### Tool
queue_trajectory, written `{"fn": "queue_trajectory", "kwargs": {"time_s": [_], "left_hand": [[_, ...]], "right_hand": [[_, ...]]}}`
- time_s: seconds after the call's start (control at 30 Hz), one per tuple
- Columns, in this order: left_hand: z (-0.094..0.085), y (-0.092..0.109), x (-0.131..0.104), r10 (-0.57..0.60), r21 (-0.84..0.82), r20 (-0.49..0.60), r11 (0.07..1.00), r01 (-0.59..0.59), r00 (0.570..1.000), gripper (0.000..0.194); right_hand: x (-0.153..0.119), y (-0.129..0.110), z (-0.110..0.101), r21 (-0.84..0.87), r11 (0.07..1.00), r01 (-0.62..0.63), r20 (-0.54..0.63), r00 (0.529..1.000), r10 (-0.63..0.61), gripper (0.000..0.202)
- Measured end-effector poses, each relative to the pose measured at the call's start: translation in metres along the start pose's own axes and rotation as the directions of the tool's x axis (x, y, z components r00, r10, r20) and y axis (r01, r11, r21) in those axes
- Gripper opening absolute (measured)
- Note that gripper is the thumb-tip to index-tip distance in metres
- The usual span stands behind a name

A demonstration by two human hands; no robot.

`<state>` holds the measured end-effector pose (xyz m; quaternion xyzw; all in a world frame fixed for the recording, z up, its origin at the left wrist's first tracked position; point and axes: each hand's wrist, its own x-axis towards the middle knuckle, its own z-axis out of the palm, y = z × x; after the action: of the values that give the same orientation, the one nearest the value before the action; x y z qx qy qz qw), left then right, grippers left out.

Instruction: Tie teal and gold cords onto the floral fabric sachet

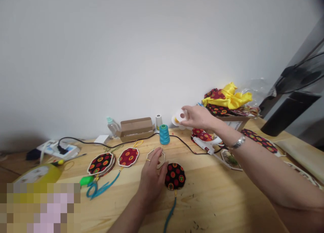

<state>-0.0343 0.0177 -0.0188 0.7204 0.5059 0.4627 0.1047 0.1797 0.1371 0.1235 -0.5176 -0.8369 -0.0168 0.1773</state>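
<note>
My left hand (153,174) rests low over the table with fingers spread, touching a thin pale octagonal frame (162,158). Just right of it lies a black patterned scalloped piece (175,176) with a blue tassel (170,214). Near the wall, my right hand (198,117) pinches a white round spool (181,115) between thumb and fingers. A teal thread cone (164,134) stands between the hands. To the left lie a red patterned piece (128,157) and a stack of black patterned pieces (100,164).
A white glue gun (207,145) lies under my right forearm. Along the wall are an open cardboard box (136,129), a bottle (113,126) and a black cable (136,139). Yellow cloth (230,98) tops a box at right, near a black cylinder (290,113).
</note>
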Motion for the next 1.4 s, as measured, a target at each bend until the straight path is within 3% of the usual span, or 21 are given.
{"fn": "queue_trajectory", "kwargs": {"time_s": [0.1, 0.17, 0.23, 0.3, 0.37, 0.47, 0.57, 0.63, 0.77, 0.87, 0.93, 1.03, 1.13, 1.3, 1.4], "left_hand": [[-0.002, 0.003, 0.001, -0.193, -0.265, 0.117, 0.940, 0.217, 0.974, 0.047], [-0.003, 0.006, 0.003, -0.272, -0.500, 0.244, 0.787, 0.362, 0.931, 0.054], [-0.005, 0.010, 0.005, -0.254, -0.696, 0.366, 0.565, 0.444, 0.895, 0.059], [-0.007, 0.013, 0.007, -0.206, -0.778, 0.455, 0.382, 0.499, 0.866, 0.061], [-0.009, 0.016, 0.007, -0.218, -0.792, 0.487, 0.299, 0.533, 0.846, 0.067], [-0.011, 0.016, 0.007, -0.217, -0.798, 0.487, 0.283, 0.532, 0.846, 0.068], [-0.012, 0.015, 0.008, -0.241, -0.787, 0.443, 0.357, 0.504, 0.863, 0.062], [-0.014, 0.015, 0.009, -0.259, -0.753, 0.412, 0.443, 0.487, 0.873, 0.060], [-0.019, 0.019, 0.011, -0.238, -0.645, 0.387, 0.620, 0.446, 0.891, 0.057], [-0.023, 0.025, 0.015, -0.261, -0.598, 0.365, 0.670, 0.440, 0.894, 0.053], [-0.027, 0.029, 0.019, -0.317, -0.592, 0.328, 0.665, 0.455, 0.890, 0.052], [-0.033, 0.036, 0.027, -0.392, -0.564, 0.325, 0.651, 0.509, 0.861, 0.047], [-0.037, 0.042, 0.033, -0.413, -0.584, 0.391, 0.579, 0.569, 0.822, 0.043], [-0.038, 0.058, 0.036, -0.458, -0.732, 0.513, 0.208, 0.648, 0.726, 0.029], [-0.036, 0.067, 0.037, -0.584, -0.830, 0.411, 0.079, 0.553, 0.700, 0.014]], "right_hand": [[-0.020, -0.001, -0.011, 0.224, 0.962, 0.155, 0.047, 0.984, -0.169, 0.044], [-0.035, -0.004, -0.016, 0.437, 0.879, 0.191, 0.118, 0.957, -0.267, 0.050], [-0.051, -0.010, -0.015, 0.603, 0.783, 0.155, 0.183, 0.928, -0.325, 0.056], [-0.064, -0.017, -0.010, 0.678, 0.727, 0.111, 0.227, 0.909, -0.351, 0.059], [-0.073, -0.024, -0.003, 0.695, 0.711, 0.107, 0.244, 0.895, -0.373, 0.060], [-0.081, -0.028, 0.006, 0.690, 0.711, 0.134, 0.242, 0.883, -0.402, 0.061], [-0.084, -0.024, 0.009, 0.630, 0.763, 0.146, 0.229, 0.903, -0.362, 0.067], [-0.087, -0.017, 0.010, 0.547, 0.825, 0.144, 0.186, 0.940, -0.287, 0.063], [-0.098, 0.002, 0.005, 0.406, 0.909, 0.093, 0.090, 0.986, -0.141, 0.021], [-0.113, 0.021, -0.004, 0.349, 0.937, -0.030, -0.005, 0.999, 0.034, 0.025], [-0.127, 0.034, -0.011, 0.318, 0.939, -0.132, -0.108, 0.979, 0.174, 0.024], [-0.152, 0.052, -0.019, 0.304, 0.921, -0.242, -0.279, 0.902, 0.329, 0.021], [-0.175, 0.064, -0.020, 0.272, 0.924, -0.271, -0.400, 0.841, 0.364, 0.021], [-0.199, 0.064, -0.012, 0.132, 0.957, -0.259, -0.489, 0.823, 0.290, 0.031], [-0.207, 0.052, -0.005, 0.148, 0.968, -0.203, -0.457, 0.854, 0.249, 0.033]]}}
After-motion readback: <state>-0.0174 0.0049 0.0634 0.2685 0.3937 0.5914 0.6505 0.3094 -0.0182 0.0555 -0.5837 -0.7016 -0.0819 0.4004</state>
